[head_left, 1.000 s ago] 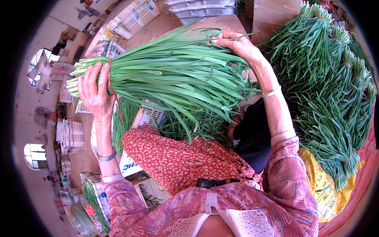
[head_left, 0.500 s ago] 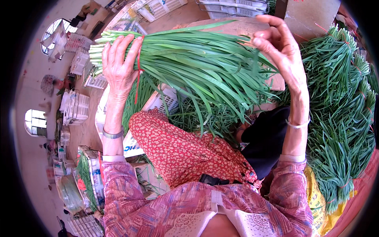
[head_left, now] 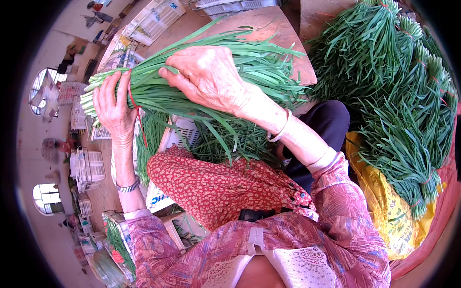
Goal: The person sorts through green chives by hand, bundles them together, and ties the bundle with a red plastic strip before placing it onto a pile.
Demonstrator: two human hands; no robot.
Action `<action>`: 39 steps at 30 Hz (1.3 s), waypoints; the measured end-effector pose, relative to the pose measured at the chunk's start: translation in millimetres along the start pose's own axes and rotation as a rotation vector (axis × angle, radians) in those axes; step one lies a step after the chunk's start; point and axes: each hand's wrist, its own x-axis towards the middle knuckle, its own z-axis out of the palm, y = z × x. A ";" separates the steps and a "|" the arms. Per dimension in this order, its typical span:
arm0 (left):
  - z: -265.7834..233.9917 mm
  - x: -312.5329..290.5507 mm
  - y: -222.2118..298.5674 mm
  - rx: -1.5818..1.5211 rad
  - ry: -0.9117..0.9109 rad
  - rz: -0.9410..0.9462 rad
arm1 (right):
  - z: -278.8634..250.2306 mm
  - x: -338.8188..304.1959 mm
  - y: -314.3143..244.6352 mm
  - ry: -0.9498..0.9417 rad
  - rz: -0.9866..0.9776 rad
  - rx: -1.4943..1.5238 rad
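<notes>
A large bunch of garlic chives (head_left: 259, 62) lies across a wooden board, pale cut stems to the left and green leaf tips to the right. My left hand (head_left: 114, 105) grips it near the stem end, fingers over the top, right beside a red tie (head_left: 131, 91) whose loose tail hangs down. Over the middle of the leaves is my right hand (head_left: 206, 77), its thumb and forefinger closed in a pinch at a chive leaf. The palm side of that hand is hidden.
The wooden board (head_left: 288, 41) sits beneath the bunch. Tied chive bunches (head_left: 403, 96) are heaped at the right, above a yellow sack (head_left: 384, 225). Loose leaves (head_left: 240, 137) lie below the held bunch, near a white crate (head_left: 185, 132). More crates (head_left: 89, 168) stand at the left.
My right hand has come in leftward from beyond the leaf tips to the bunch's middle, its raised fingers now pinched. In the picture, bunch and left hand sit further left.
</notes>
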 end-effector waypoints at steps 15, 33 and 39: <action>13.2 -20.5 -26.2 0.043 0.069 -0.047 | -162.1 -46.8 91.8 0.230 0.867 0.344; 12.8 -16.9 -31.6 0.036 0.009 -0.036 | -76.8 -79.8 153.9 0.619 1.101 0.982; 12.7 -20.3 -56.1 0.055 -0.044 -0.093 | -114.4 -99.6 156.1 0.455 1.132 0.768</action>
